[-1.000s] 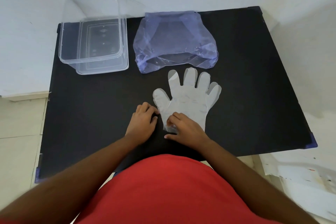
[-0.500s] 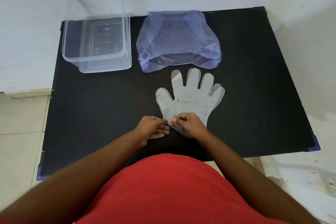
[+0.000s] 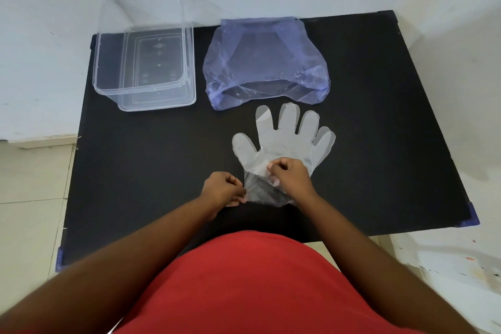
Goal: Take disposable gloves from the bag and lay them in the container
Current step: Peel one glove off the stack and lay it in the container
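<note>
One glove [image 3: 284, 141] out on the black surface [image 3: 135, 171], lying flat just in front of the blue bag [image 3: 265, 62], fingers pointing at the bag's open mouth. Clear container [image 3: 143, 57] sits left of the bag, apart from it, nothing in it that I can see.

Both hands are working the cuff end. Left hand [image 3: 223, 191] is closed in a pinch on the near-left cuff edge. Right hand [image 3: 291, 177] is closed in a pinch on film a bit further up, toward the palm. Cuff looks pulled apart between them, either separating layers or peeling one glove off another; can't tell which.

Handling, my read: thin poly film, near weightless, fully limp, no stiffness to push against. Likely clings to itself and to the surface, slippery between fingertips, and stretches or tears if yanked. Drifts on any air movement.

Where to grip: the cuff edge, as now, or pinch at two points so it hangs flat. Avoid the finger tips of the glove, they fold and tangle.

Text/brands: none readable. Container base has moulded marks, too small to make out. Bag and glove look unprinted.
</note>
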